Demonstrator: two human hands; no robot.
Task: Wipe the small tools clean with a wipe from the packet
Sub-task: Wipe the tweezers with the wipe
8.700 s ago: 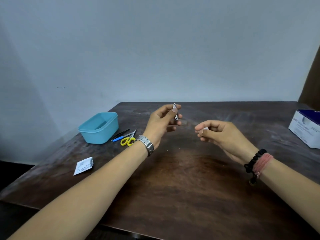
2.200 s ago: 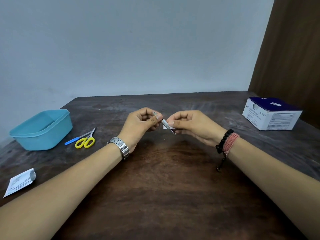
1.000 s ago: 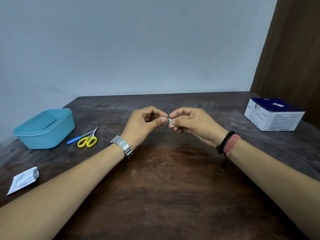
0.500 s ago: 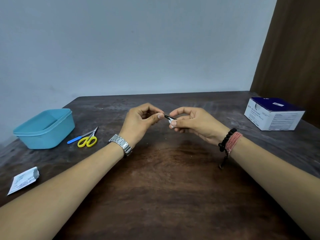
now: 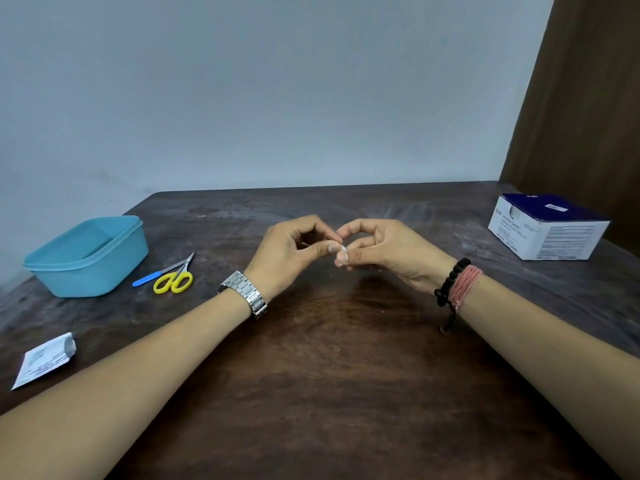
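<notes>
Left hand (image 5: 294,249) pinches tool | right hand (image 5: 381,251) pinches wipe (image 5: 343,257) | box (image 5: 547,226) reads "Alcohol Swabs"

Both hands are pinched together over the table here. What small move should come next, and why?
Probably draw the small white wipe, pinched in the right hand, along the thin metal tool that the left hand grips. The yellow-handled scissors and blue-handled tool lie untouched.

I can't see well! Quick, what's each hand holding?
Left hand: closed, pinching a small metal tool, mostly hidden.
Right hand: closed, pinching the white wipe.
</notes>
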